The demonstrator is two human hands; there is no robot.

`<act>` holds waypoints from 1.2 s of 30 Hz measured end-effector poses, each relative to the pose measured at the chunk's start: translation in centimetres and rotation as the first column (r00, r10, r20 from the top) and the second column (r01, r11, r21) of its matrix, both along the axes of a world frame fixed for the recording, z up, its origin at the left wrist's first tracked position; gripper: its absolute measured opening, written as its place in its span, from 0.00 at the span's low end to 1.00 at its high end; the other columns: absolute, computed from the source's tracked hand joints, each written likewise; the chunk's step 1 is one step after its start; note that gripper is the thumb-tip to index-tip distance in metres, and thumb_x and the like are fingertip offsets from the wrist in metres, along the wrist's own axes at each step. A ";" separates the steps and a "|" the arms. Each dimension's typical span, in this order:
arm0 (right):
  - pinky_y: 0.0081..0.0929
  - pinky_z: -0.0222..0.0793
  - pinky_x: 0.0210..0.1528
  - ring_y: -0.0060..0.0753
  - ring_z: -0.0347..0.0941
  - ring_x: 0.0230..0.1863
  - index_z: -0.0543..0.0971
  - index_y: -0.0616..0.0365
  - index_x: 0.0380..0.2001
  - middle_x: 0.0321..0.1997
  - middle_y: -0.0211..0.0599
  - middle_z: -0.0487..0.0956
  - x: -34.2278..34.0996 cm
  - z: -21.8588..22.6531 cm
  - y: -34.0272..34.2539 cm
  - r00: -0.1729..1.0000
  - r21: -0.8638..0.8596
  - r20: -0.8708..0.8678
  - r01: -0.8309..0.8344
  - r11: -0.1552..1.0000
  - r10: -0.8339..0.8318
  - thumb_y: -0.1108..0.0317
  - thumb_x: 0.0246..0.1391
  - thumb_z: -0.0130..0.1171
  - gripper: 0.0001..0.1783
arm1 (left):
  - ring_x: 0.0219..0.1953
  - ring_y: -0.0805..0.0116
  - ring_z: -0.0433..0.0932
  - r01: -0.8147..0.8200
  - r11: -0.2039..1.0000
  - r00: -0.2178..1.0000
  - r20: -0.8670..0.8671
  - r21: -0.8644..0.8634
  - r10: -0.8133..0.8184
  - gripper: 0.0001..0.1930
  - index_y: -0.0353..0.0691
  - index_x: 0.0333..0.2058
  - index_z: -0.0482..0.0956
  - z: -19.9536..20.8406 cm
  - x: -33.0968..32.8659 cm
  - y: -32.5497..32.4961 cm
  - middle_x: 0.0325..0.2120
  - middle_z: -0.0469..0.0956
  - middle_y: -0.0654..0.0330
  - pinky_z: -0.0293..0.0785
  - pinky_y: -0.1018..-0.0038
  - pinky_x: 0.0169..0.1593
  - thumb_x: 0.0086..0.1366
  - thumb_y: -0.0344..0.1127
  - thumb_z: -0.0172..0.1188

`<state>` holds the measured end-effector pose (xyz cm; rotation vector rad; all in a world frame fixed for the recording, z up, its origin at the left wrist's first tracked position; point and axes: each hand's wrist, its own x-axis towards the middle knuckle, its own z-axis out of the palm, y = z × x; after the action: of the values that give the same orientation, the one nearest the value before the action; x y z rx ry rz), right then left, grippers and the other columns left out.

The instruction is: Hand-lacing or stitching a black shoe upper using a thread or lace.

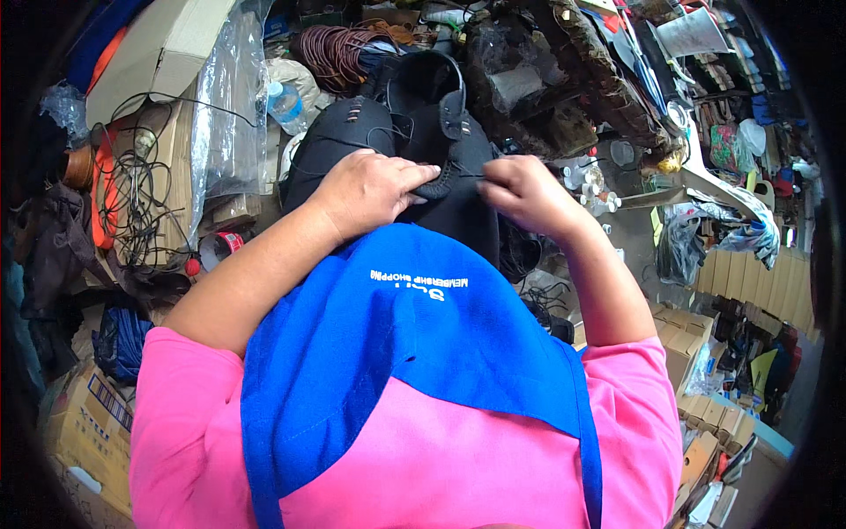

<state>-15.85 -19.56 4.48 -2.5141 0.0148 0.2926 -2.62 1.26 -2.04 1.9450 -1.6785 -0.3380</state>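
Note:
A black shoe (447, 115) lies in front of me, its rounded padded opening facing away. My left hand (368, 187) is closed round the shoe's near part, thumb and fingers pressing on its gathered, stitched-looking edge. To the right of it, my right hand (527, 192) is closed in a pinch, fingers curled. A thin dark thread (471, 175) runs from the shoe's edge to these fingertips. Left of the shoe is another black rounded piece (348, 132) with a small striped mark and loose dark cord across it. What lies beneath my left palm is hidden.
A coil of brown cord (339, 53) and a plastic bottle (284, 104) sit beyond my left hand. Tangled black cord (145, 189) hangs over cardboard at the left. Small white containers (586, 181) stand close to my right wrist. A cardboard box (88, 441) is at lower left.

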 end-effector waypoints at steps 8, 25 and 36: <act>0.24 0.66 0.32 0.27 0.69 0.27 0.81 0.57 0.36 0.27 0.34 0.73 -1.8 1.5 0.1 0.923 0.218 0.178 0.302 0.928 -0.342 0.70 0.51 0.60 0.08 | 0.43 0.68 0.78 -0.050 0.994 0.761 -0.641 0.099 0.102 0.16 0.35 0.43 0.78 2.8 3.6 -1.3 0.38 0.80 0.56 0.71 0.73 0.49 0.55 0.34 0.62; 0.37 0.71 0.37 0.46 0.74 0.31 0.83 0.55 0.34 0.25 0.44 0.74 0.9 0.0 1.7 0.962 -0.188 0.215 0.212 0.959 -0.170 0.71 0.41 0.57 0.13 | 0.40 0.66 0.74 0.034 0.991 0.951 -0.301 -0.130 -0.072 0.18 0.39 0.37 0.79 -0.7 6.8 -7.5 0.35 0.75 0.59 0.66 0.72 0.50 0.45 0.36 0.69; 0.37 0.71 0.39 0.46 0.75 0.32 0.82 0.55 0.33 0.26 0.43 0.76 0.9 -0.6 1.7 0.966 -0.222 0.196 0.211 0.952 -0.169 0.72 0.41 0.57 0.12 | 0.40 0.68 0.74 0.223 0.972 0.756 -0.643 0.080 -0.121 0.14 0.40 0.38 0.82 -0.5 7.1 -8.0 0.32 0.74 0.60 0.66 0.73 0.49 0.49 0.32 0.65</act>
<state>-14.96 -17.82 3.87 -2.7456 0.2358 -0.0118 4.53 -6.78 -2.50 1.5089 -1.3872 -1.0959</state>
